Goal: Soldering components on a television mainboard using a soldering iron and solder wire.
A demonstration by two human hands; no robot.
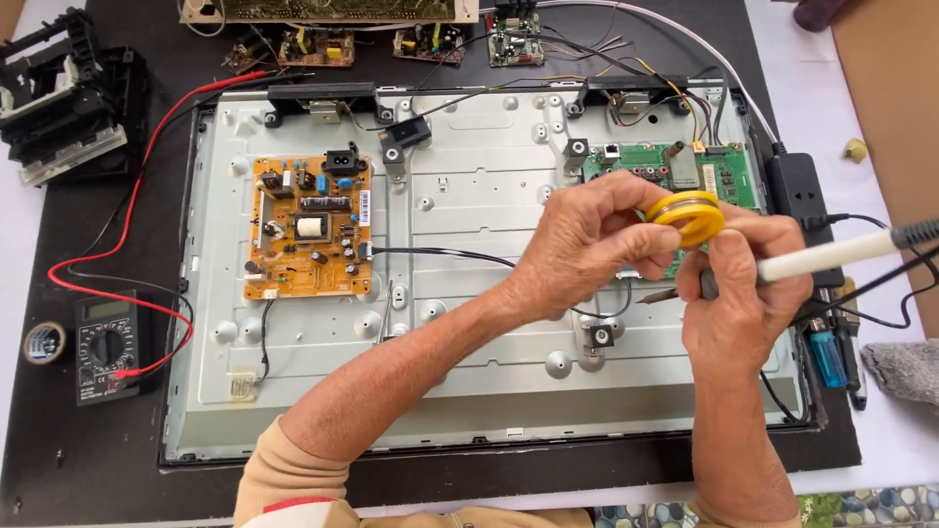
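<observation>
- Left hand [587, 244] was pinching a small yellow spool [690, 215] between thumb and fingertips, holding it up over the right side of the open TV back panel [469, 196].
- Right hand [738, 293] was closed around a soldering iron [822, 256] with a white handle, its dark tip poking out left, just below the spool. The same hand's fingers were also touching the spool's lower edge, so both hands met right there.
- Directly under the hands sat a green circuit board [636, 158], mostly covered by them, so I couldn't tell what part of it the tip was over.
- Over on the left of the panel was an orange power board [311, 227], well clear of the hands, with a thin black wire [440, 254] running from it toward the left wrist.
- A black multimeter [106, 344] lay on the dark mat at far left, its red lead [127, 205] looping up along the panel's edge.
- A roll of tape [44, 342] sat just beside the meter.
- At the right edge was a black power strip [800, 191], with a blue-handled screwdriver [825, 354] lying below it, near the right hand.
- A grey cloth [905, 370] lay at far right, and some loose small boards [425, 43] sat along the top, all well apart from the work.
</observation>
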